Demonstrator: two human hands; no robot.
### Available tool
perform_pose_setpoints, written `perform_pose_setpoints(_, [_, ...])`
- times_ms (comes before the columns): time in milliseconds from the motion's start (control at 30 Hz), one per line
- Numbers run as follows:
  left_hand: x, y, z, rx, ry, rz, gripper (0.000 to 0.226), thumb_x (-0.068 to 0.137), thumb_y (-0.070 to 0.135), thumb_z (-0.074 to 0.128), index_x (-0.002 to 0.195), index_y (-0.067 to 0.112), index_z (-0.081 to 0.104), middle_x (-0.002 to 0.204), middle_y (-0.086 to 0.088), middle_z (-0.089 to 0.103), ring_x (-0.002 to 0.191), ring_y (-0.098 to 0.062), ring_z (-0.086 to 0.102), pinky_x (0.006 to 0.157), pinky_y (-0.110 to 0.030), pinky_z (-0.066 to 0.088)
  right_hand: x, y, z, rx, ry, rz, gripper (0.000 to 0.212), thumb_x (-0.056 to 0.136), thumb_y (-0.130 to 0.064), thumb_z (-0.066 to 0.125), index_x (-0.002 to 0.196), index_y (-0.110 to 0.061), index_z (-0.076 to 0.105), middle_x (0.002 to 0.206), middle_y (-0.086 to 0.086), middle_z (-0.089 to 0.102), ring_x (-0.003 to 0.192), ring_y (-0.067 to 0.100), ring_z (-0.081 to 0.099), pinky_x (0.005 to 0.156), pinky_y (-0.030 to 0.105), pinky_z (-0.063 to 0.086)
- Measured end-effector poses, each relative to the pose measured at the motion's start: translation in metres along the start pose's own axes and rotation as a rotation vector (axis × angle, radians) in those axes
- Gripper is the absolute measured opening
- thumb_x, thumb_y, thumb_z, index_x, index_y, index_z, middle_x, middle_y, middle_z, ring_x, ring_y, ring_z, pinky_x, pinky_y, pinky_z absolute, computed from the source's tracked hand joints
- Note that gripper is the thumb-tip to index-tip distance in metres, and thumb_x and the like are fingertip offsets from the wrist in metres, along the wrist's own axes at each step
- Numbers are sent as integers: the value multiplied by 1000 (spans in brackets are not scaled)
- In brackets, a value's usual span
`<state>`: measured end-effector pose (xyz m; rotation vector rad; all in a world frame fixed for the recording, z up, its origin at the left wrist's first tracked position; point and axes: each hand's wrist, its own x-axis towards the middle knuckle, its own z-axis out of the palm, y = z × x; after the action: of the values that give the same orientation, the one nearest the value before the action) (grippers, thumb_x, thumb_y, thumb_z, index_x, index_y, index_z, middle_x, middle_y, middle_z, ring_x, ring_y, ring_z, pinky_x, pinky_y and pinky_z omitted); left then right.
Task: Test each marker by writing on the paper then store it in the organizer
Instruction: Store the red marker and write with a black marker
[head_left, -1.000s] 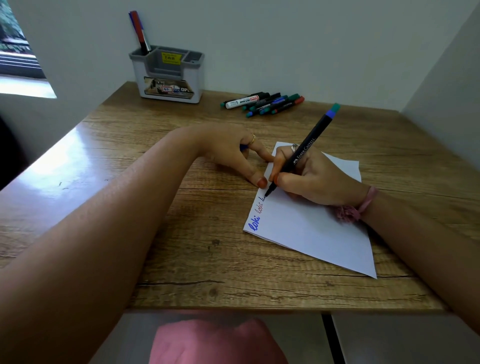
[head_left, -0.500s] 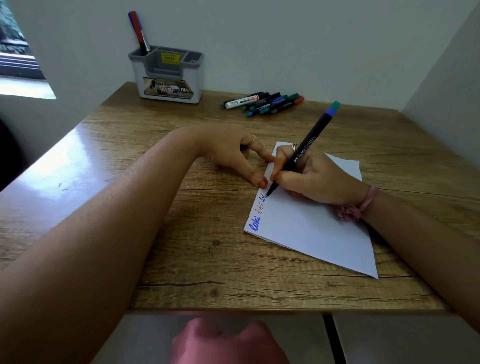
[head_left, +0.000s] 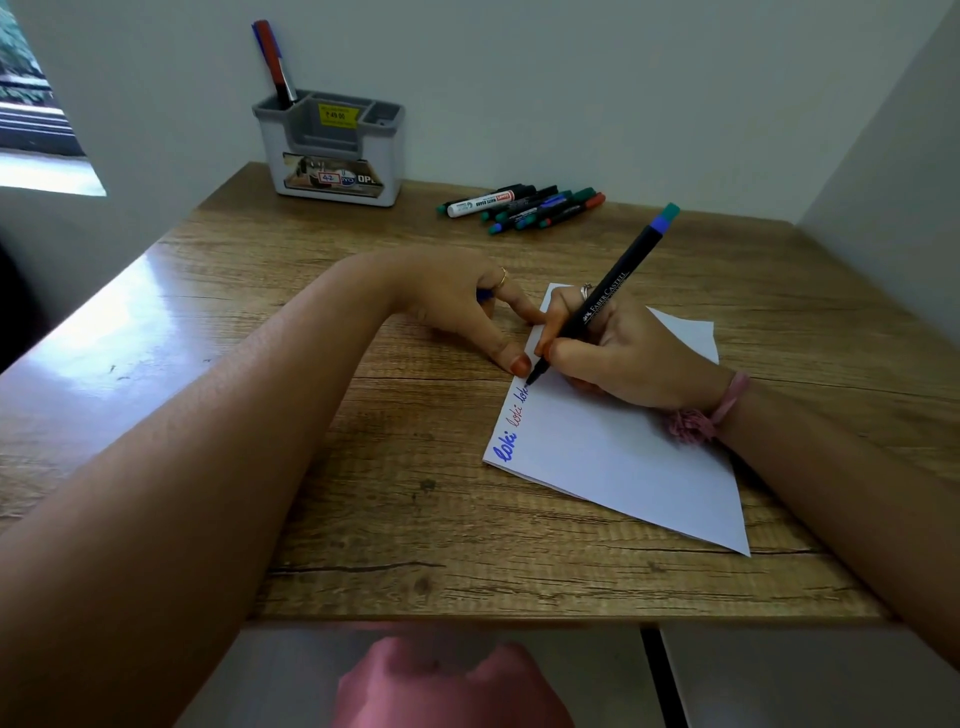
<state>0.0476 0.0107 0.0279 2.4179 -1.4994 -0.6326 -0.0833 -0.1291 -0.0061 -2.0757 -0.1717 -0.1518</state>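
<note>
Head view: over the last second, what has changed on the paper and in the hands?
The right hand, gripping the black marker, has moved its tip along the left edge of the white paper, away from the person, lengthening the third written word. The left hand still presses fingertips on the paper's edge, something blue tucked inside. The loose markers and grey organizer are unchanged.

Wooden desk (head_left: 415, 519) in a pale corner.
Window (head_left: 31, 104) glows far left; pink cloth (head_left: 441, 686) sits below the desk edge.
</note>
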Motion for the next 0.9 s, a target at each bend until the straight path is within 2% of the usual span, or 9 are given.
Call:
perform_pose_setpoints(167, [0, 0, 0, -5, -12, 3, 49, 64, 58, 66, 108, 54, 45, 77, 12, 43, 73, -4, 41, 61, -23, 27, 0, 0, -1, 25, 14, -4, 6, 71, -14, 60, 72, -10, 56, 54, -8, 55, 45, 2, 48, 47, 11, 37])
perform_pose_setpoints(200, [0, 0, 0, -9, -15, 3, 46, 65, 56, 67, 106, 54, 45, 78, 11, 44, 74, -5, 41, 61, -24, 27, 0, 0, 0, 30, 23, 1, 2, 72, -11, 58, 72, -10, 56, 56, -5, 57, 45, 2, 49, 47, 11, 37])
perform_pose_setpoints(333, [-2, 0, 0, -24, -22, -11, 48, 51, 66, 63, 94, 62, 43, 91, 13, 47, 85, -5, 43, 66, -22, 31, 1, -1, 1, -12, 15, -3, 6, 75, -9, 56, 72, -14, 57, 74, 30, 60, 47, 2, 50, 48, 11, 37])
perform_pose_setpoints(433, [-2, 1, -1, -11, -18, -10, 54, 52, 65, 62, 101, 58, 44, 80, 14, 44, 76, -4, 42, 63, -23, 28, 1, -1, 0, -28, 13, 8, 4, 74, -11, 56, 72, -14, 57, 72, 25, 59, 47, 2, 50, 48, 11, 37])
perform_pose_setpoints(567, [-1, 1, -1, 5, -27, 4, 56, 51, 66, 61, 104, 57, 44, 84, 11, 47, 80, -6, 44, 64, -24, 30, 0, -1, 1, -28, 15, 2, 3, 74, -10, 55, 73, -13, 56, 80, 33, 60, 48, 2, 49, 48, 11, 37])
perform_pose_setpoints(667, [-1, 2, -1, -9, -32, 8, 57, 52, 63, 61, 106, 54, 45, 77, 10, 47, 73, -6, 43, 63, -25, 31, 0, -2, 1, -41, 11, -6, 5, 75, -11, 56, 73, -15, 57, 75, 27, 60, 48, 2, 51, 49, 11, 38])
perform_pose_setpoints(733, [-2, 2, -1, -43, -32, 7, 54, 55, 60, 63, 106, 53, 44, 72, 11, 45, 68, -5, 40, 61, -25, 29, 0, -2, -1, 10, 5, -3, 9, 78, -6, 57, 73, -14, 55, 68, 16, 62, 46, 2, 50, 46, 11, 39])
perform_pose_setpoints(800, [-2, 0, -1, -78, -4, -2, 51, 60, 58, 65, 106, 53, 43, 80, 8, 48, 71, -5, 42, 62, -25, 30, -1, -2, -4, 76, 55, 3, 19, 85, 4, 55, 75, -12, 54, 55, -4, 57, 42, 2, 47, 43, 13, 38])
perform_pose_setpoints(900, [-3, -5, -1, -209, 71, -44, 48, 76, 49, 64, 117, 40, 41, 102, 3, 50, 85, -9, 46, 72, -26, 37, 4, -7, -9, 270, 182, -7, 14, 83, 1, 52, 76, -11, 53, 48, -5, 51, 42, 8, 44, 40, 19, 38])
